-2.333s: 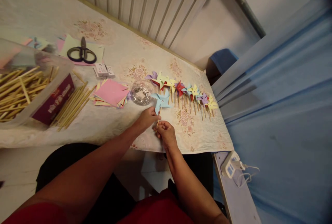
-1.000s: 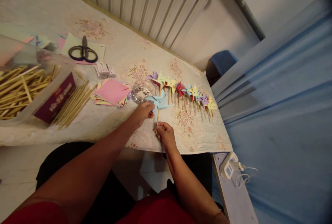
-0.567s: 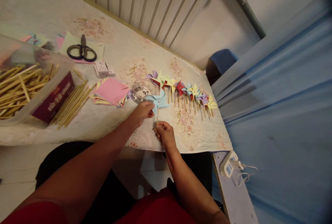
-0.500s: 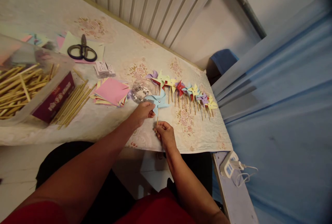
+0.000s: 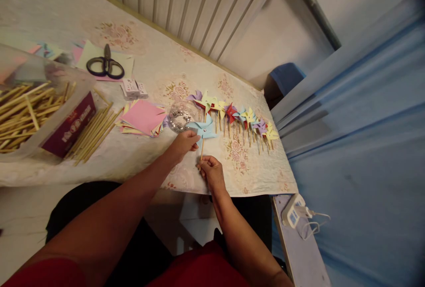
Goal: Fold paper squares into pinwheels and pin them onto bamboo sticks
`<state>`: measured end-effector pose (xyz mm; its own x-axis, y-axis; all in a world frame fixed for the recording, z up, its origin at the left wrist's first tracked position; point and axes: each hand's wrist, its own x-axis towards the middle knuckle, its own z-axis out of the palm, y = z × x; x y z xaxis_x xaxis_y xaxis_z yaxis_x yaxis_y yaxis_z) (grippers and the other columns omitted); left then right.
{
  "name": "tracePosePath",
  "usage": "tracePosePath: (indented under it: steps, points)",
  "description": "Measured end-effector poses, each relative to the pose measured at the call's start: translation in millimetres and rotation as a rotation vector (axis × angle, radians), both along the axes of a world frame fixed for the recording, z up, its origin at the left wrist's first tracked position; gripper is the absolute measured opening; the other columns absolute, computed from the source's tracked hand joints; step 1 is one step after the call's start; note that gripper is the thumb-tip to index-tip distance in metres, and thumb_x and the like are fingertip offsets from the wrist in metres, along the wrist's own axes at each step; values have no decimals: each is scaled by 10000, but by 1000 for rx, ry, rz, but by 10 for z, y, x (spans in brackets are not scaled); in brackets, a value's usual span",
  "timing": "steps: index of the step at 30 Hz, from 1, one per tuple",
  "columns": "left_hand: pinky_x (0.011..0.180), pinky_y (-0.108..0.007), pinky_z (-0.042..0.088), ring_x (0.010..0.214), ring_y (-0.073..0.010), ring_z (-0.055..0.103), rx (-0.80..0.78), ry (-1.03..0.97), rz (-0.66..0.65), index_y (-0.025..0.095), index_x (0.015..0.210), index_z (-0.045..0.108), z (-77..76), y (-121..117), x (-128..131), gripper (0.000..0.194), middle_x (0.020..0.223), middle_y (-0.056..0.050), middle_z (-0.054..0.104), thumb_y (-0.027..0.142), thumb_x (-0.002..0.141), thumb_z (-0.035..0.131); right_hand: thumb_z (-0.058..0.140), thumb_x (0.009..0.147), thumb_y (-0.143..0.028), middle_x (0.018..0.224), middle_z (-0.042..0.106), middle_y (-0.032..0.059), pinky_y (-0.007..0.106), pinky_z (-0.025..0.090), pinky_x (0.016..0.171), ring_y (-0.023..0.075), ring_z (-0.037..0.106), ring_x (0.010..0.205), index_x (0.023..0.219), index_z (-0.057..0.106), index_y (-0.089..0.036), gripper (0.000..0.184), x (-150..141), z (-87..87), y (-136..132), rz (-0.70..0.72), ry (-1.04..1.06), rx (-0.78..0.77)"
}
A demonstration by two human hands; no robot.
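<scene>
A light blue paper pinwheel [image 5: 206,132] on a thin stick is held over the near part of the table. My right hand [image 5: 211,171] is closed, pinching the lower end of the stick. At the pinwheel's left side, my left hand [image 5: 186,141] is closed with thumb and fingertips on a blue blade. Just behind it lies a round clear dish [image 5: 181,116] of small shiny metal pins. To the right, several finished pinwheels [image 5: 231,112] in yellow, red, purple and blue lie in a row, sticks toward me.
Left of the dish are a stack of coloured paper squares [image 5: 146,116], small white boxes [image 5: 133,88] and black-handled scissors [image 5: 106,65]. Loose sticks [image 5: 94,138] lie beside a clear bin [image 5: 29,149] full of sticks. A power strip [image 5: 292,211] sits by the table's right corner.
The blue pinwheel has shifted very slightly to the right and its blades sit at a slightly different angle. Both hands stay nearly in place.
</scene>
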<state>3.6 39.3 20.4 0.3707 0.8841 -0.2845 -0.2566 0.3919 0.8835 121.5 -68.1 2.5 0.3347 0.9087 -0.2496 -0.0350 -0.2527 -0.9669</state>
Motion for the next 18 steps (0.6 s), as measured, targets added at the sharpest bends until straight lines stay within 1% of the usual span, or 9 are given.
tracePosePath:
  steps: [5,11,18]
  points:
    - [489,-180,390,509,-74,517,40,27,7,167,686,517,3,-17,9,235,578,48,530,259,685,734,698,677,-348,598,639,-38,203,223,400,46,337,394,775,632,-186,200,-3,-17,0,-7,-5,1]
    - [493,-181,382,503,-74,511,29,28,-13,173,649,490,-10,-17,13,231,562,44,514,251,697,701,698,677,-350,595,638,-38,203,226,400,49,340,396,777,636,-190,198,2,-40,4,-5,-5,-1]
    - [486,-176,336,495,-59,470,11,-33,-60,167,680,516,-6,-8,5,171,591,50,496,227,706,674,698,684,-344,592,638,-40,198,232,400,46,343,392,770,629,-190,189,1,-55,8,-11,-4,12]
